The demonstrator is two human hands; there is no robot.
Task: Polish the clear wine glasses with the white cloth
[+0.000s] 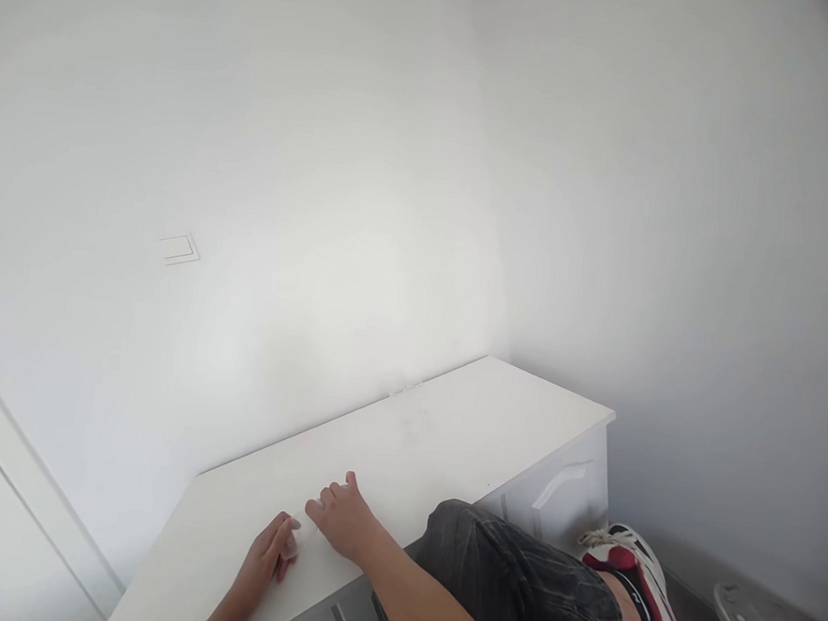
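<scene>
Both hands, left [269, 551] and right [342, 519], rest on the white cabinet top [446, 439] by white walls [327, 148]; grip loose, holding nothing.

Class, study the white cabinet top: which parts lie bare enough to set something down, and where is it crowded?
The cabinet top is bare from the hands back to the wall and out to its far right corner. It is crowded only at the near edge, where the left hand and right hand rest together.
</scene>
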